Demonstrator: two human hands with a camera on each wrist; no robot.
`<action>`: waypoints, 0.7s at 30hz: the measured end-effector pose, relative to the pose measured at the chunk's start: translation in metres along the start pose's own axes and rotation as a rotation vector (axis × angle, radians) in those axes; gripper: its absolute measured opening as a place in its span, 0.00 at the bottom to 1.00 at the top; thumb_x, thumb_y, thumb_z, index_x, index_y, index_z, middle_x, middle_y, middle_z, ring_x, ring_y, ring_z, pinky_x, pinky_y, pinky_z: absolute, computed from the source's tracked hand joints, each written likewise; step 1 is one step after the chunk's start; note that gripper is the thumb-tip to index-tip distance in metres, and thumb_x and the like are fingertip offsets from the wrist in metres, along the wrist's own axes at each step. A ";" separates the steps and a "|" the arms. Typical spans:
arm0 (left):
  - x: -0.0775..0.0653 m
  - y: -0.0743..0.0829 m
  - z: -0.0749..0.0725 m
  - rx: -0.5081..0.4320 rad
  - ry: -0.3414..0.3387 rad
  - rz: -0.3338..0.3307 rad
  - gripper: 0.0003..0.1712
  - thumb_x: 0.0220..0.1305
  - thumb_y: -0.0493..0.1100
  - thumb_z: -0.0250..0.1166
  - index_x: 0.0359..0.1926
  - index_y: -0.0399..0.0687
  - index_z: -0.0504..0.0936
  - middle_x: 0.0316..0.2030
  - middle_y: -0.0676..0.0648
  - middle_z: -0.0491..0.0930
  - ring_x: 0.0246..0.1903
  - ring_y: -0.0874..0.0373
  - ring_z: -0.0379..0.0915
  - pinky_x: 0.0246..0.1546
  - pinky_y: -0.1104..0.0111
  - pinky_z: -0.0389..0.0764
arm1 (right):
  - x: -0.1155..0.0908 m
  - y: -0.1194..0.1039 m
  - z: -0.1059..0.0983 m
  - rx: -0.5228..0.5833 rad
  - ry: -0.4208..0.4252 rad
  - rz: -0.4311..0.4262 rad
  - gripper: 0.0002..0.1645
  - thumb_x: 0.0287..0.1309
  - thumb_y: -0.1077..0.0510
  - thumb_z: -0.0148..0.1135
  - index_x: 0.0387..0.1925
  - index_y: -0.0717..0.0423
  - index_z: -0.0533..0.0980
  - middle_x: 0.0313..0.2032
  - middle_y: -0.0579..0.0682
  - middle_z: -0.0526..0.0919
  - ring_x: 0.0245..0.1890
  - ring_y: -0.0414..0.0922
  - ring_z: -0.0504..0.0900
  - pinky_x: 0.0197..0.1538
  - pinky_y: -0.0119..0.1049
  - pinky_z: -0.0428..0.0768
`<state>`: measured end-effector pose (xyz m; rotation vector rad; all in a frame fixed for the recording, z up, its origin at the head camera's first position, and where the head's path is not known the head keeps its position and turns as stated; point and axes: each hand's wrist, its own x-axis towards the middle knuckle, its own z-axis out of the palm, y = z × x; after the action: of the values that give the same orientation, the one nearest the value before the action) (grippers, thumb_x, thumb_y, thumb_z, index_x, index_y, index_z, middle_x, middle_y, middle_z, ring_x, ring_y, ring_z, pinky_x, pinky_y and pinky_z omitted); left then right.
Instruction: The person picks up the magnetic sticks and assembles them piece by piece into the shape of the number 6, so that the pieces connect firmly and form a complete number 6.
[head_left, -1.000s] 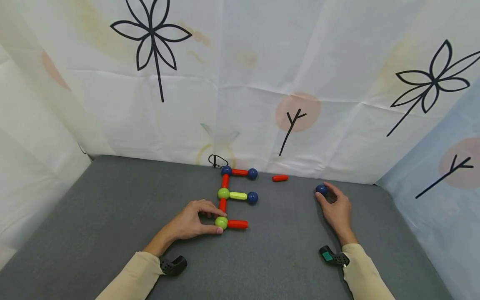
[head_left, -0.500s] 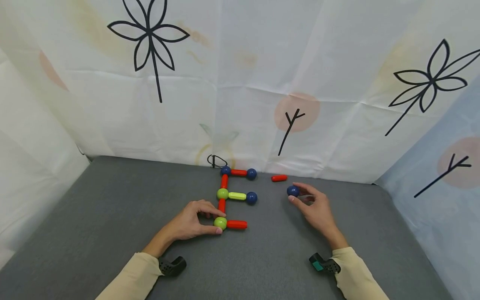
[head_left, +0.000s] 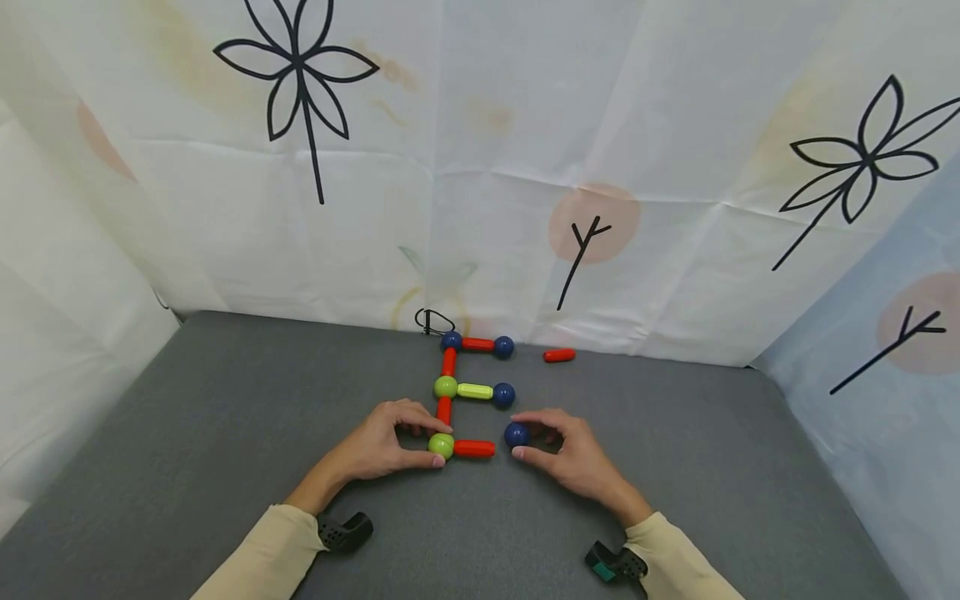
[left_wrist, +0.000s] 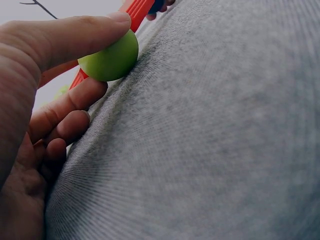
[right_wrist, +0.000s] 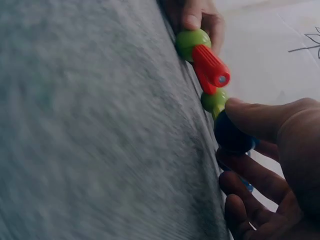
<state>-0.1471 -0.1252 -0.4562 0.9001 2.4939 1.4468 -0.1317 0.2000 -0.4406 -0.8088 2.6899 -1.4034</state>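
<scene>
An E-shaped build of balls and rods lies on the grey table [head_left: 262,417]. My left hand [head_left: 393,440] pinches its nearest green ball [head_left: 441,447] between thumb and fingers. From that ball a red rod [head_left: 474,449] points right, with a free end. My right hand [head_left: 566,450] pinches a loose blue ball [head_left: 516,435] just right of that end, a small gap between them. In the right wrist view the rod's end face [right_wrist: 222,79] shows a small metallic dot. Farther back, a green ball [head_left: 446,387] joins a yellow-green rod [head_left: 475,392] to another blue ball [head_left: 504,395].
One loose red rod [head_left: 559,355] lies near the table's back edge, right of the build. A printed white cloth [head_left: 495,167] rises behind the table. Each wrist wears a black band with a camera.
My right hand has carried the blue ball left across the table, from the far right to beside the near red rod's end. The left hand has stayed on its green ball.
</scene>
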 end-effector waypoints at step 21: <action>0.000 0.001 0.001 0.003 0.006 -0.003 0.23 0.53 0.56 0.79 0.51 0.60 0.90 0.38 0.62 0.82 0.38 0.60 0.72 0.40 0.65 0.72 | -0.001 -0.007 0.004 -0.036 -0.106 -0.019 0.25 0.57 0.46 0.76 0.56 0.46 0.83 0.48 0.38 0.84 0.46 0.42 0.80 0.46 0.37 0.76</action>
<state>-0.1461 -0.1244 -0.4553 0.8929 2.5016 1.4476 -0.1266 0.1938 -0.4376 -0.8870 2.6417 -1.2802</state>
